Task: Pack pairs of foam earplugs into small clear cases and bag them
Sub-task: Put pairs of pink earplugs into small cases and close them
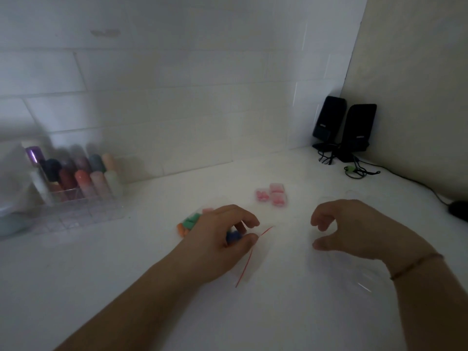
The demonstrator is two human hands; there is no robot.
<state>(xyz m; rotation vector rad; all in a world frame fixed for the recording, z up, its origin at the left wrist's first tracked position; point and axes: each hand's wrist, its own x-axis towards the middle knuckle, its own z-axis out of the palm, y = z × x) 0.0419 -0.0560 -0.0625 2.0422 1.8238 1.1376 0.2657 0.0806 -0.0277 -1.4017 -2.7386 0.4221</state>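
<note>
- Several capped bottles in mixed colours stand in a clear organiser at the far left of the white table, against the tiled wall; this area is blurred.
- A loose pile of foam earplugs, green and orange, lies on the table just left of the left hand, partly hidden by it.
- The left hand is curled, with a dark blue item pinched between thumb and fingers; what that item is cannot be determined.
- A clear bag with a red zip strip lies flat on the table under and just right of the left hand.
- Three small clear cases holding pink earplugs sit clustered together further back, between the two hands.
- The right hand hovers above the table with fingers loosely curled, grasping nothing; a thin bracelet circles its wrist.
- Two black speakers stand in the far right corner, cables trailing in front of them.
- A dark mouse sits at the right edge.
</note>
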